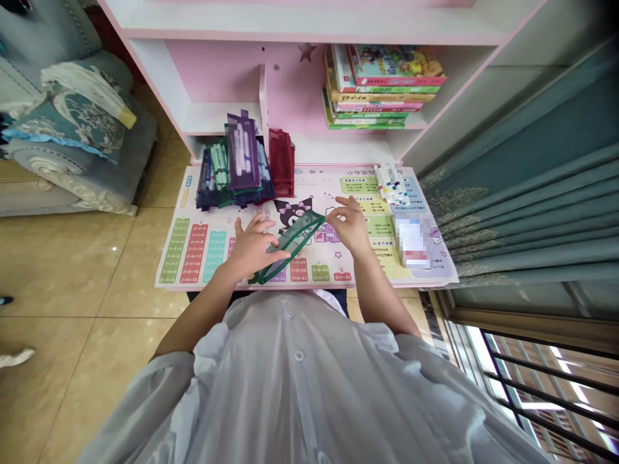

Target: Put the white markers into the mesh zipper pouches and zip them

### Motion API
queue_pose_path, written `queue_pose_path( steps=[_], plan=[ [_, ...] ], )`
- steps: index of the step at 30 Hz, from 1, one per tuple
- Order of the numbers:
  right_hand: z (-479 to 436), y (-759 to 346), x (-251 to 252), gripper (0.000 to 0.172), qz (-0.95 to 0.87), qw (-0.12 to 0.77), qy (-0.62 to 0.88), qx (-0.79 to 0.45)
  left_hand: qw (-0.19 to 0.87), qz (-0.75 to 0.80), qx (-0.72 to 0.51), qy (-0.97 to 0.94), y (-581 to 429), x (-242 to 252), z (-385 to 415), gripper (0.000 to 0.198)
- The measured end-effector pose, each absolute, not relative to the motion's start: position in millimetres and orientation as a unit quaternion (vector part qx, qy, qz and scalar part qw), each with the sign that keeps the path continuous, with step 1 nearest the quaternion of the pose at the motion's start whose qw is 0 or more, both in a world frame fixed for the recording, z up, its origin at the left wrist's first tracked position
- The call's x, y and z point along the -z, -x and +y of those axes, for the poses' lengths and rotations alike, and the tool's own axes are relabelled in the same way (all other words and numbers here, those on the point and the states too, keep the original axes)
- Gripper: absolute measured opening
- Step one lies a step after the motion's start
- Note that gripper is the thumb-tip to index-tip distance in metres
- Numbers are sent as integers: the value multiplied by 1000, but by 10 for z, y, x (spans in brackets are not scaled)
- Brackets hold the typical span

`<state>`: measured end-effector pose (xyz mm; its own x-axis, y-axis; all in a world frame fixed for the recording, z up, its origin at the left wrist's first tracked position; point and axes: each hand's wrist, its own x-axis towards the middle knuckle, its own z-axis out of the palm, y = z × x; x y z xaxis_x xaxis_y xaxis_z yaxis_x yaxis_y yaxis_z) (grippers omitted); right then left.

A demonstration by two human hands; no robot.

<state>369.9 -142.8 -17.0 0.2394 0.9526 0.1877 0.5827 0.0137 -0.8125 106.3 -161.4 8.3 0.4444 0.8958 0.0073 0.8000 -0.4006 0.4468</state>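
A green mesh zipper pouch point(300, 240) lies slantwise over the front middle of the printed desk top, its zipper edge towards me. My left hand point(255, 248) is at its left side, thumb and index finger on the mesh, the other fingers spread. At the pouch's upper right end, the fingertips of my right hand point(349, 225) are pinched on the corner by the zipper. Whether the zipper is open I cannot tell. No markers show inside this pouch.
Filled marker pouches, a purple one point(243, 154) on top, are piled back left beside red pouches point(281, 162). White markers point(391, 183) lie back right, above a blurred-out box-like item point(412, 241). Books point(382, 90) fill the shelf; a curtain point(522, 167) hangs right.
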Motion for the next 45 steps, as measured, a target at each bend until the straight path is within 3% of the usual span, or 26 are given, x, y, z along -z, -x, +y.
queue_pose_path(
  steps=[7,14,22,31,35,38,45],
  plan=[
    [-1386,-3612,134,14,-570,422,672,-213,153,553,-154,-805,-1266,-63,-1567,24],
    [-1703,-3276,210,34,-561,413,688,-203,151,610,-202,-751,-1384,-53,-1562,31],
    [-1820,-3087,308,19,-603,346,682,-227,170,615,-215,-739,-1455,101,-1596,34],
    [-1678,-3278,429,18,-639,347,658,-196,174,616,-210,-739,-1472,176,-1640,36],
    [-1333,-3778,353,21,-612,354,697,-118,166,616,-217,-739,-1494,178,-1627,40],
    [-1037,-4274,296,16,-545,313,777,-42,162,615,-225,-738,-1505,177,-1607,39],
    [-620,-4961,348,30,-454,145,879,5,165,618,-229,-734,-1533,221,-1593,38]
  ],
)
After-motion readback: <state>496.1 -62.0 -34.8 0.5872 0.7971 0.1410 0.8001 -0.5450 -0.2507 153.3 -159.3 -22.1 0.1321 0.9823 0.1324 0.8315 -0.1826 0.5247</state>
